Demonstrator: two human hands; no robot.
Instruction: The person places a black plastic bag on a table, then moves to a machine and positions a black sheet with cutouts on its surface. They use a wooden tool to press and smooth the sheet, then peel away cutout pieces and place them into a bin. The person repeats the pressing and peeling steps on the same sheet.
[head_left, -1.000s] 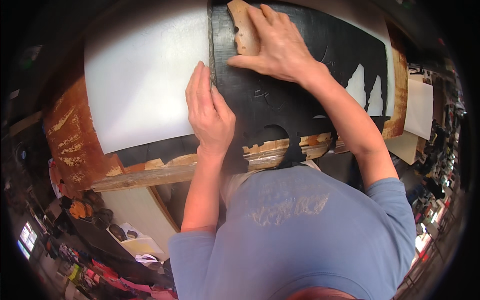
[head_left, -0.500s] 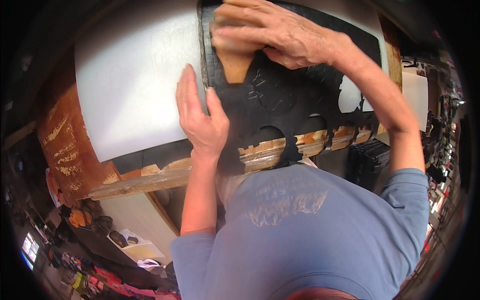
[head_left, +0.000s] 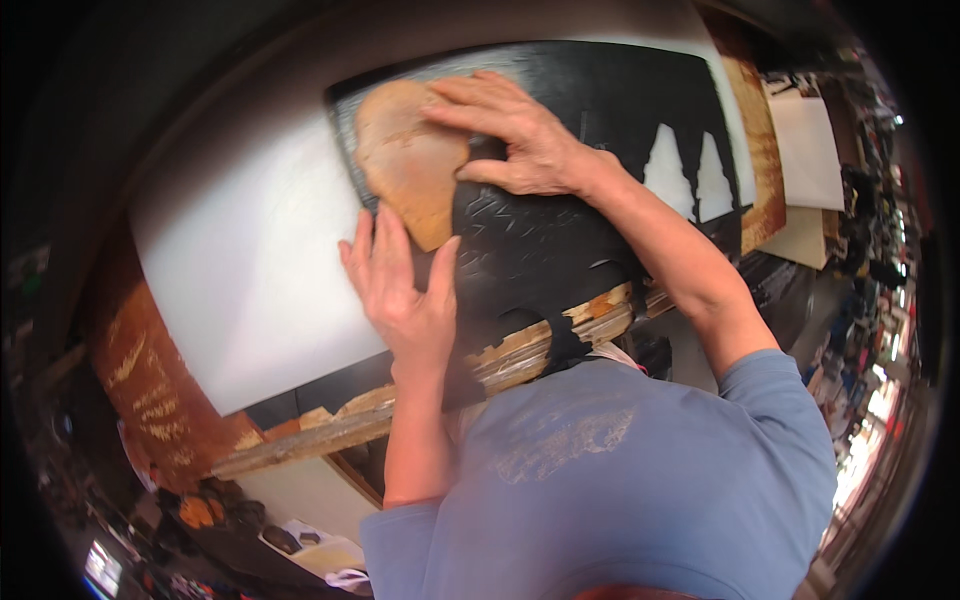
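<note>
A flat tan piece [head_left: 405, 150], wide at the far end and tapering toward me, lies on a black sheet [head_left: 600, 110] that looks like leather or rubber. My right hand [head_left: 510, 135] rests at its right edge, fingers stretched over the top and the thumb apart, tip against the side. Beside the narrow near end is my left hand [head_left: 395, 285], open with fingers spread. Its fingertips touch or nearly touch the tan piece; which of these I cannot tell. Faint lines show on the black sheet, and shaped holes are cut through its right part and near edge.
Under the black sheet lies a large white board [head_left: 230, 280] on a worn brown work table [head_left: 150, 370]. The table's splintered wooden front edge [head_left: 340, 425] runs close to my body. At lower left stands a pale tray [head_left: 315, 550] with small items; a white panel [head_left: 808, 150] is at right.
My right hand has slid from on top of the tan piece to its right edge, uncovering most of it. The left hand's fingertips are now by its narrow end. The whole view has shifted.
</note>
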